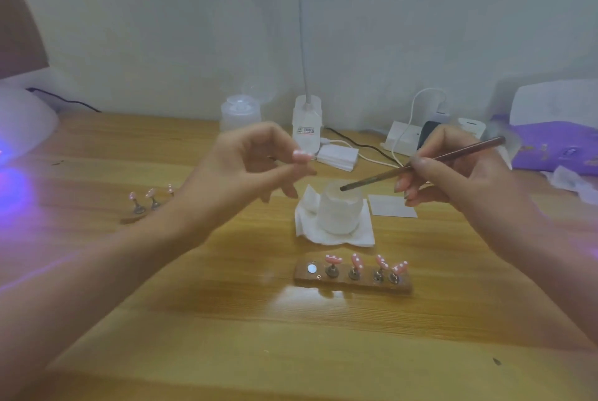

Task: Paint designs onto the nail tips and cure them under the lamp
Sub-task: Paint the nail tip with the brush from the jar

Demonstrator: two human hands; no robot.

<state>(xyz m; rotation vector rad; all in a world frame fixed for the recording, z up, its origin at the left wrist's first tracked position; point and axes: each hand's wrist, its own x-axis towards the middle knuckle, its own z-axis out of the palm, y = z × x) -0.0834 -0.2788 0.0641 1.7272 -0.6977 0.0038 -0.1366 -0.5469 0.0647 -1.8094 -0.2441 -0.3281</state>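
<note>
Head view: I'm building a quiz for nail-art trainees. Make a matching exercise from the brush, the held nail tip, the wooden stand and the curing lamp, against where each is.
Things:
1. brush
2. held nail tip
3. wooden stand
4. curing lamp

Places:
A. pinched in the left hand
B. far left, with a violet glow
C. gripped in the right hand
D. on the table, near side, bearing four pink tips

Pairs: 1-C, 2-A, 3-D, 4-B.
</note>
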